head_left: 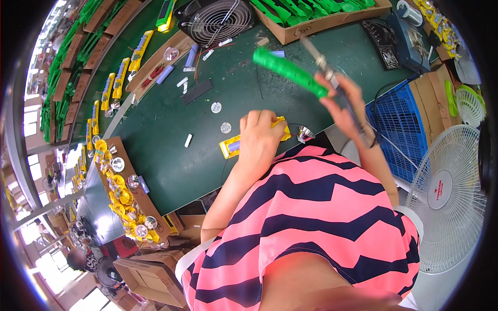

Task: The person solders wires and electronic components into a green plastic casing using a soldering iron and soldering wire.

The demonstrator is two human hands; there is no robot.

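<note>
A narrow yellow plastic housing [225, 150] with a purple cylindrical battery [234, 146] in it lies near the table's front edge. My left hand [259, 136] is closed over its middle, hiding much of it. Thin wires run from its right end to a small silvery reflector lamp [305, 135]. Raised to the right, my right hand [345, 106] holds a soldering iron [332, 76], its metal tip pointing up and away. A long green plastic shell [288, 71] sticks out leftward from the same fingers. Two round white discs [225, 127] lie left of my left hand.
A black fan [217, 23] and a carton of green shells [332, 20] stand at the back. Yellow lamp parts fill a cardboard box [150, 207] on the left. To the right are a blue crate [399, 129] and a large white fan [441, 194].
</note>
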